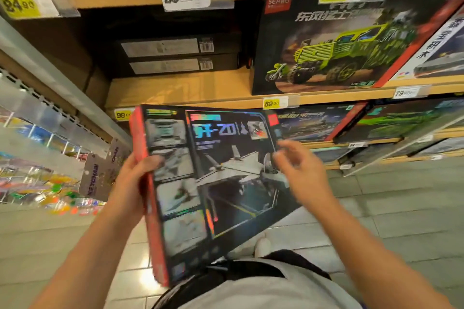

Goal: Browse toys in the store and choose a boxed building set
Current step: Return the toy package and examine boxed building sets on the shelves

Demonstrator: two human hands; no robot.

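- Black-and-red flat cardboard box [213, 188] printed with a grey jet model sits in the air in front of the person's waist, off the shelves altogether, its printed face tilted up toward the head camera — held that way, I judge, so the pictures and text can be read.
- Left hand [135, 178] carries the load: its fingers [154, 162] are clamped over the box's red left edge, thumb on the printed face and the rest hidden behind.
- Right hand [301, 170] hovers at the box's right edge, fingers apart and loosely curled; whether they touch the cardboard I cannot tell — motion blur smears them.
- Wooden store shelf [175, 88] above has a bare patch at its front left, with two dark flat boxes [175, 55] stacked at its back.
- Just to the right on that shelf stands a large black box showing a green truck [339, 47].
- Yellow price tags [272, 103] line the shelf edges.
- Choosing looks close to settled, with one set in hand and under inspection.
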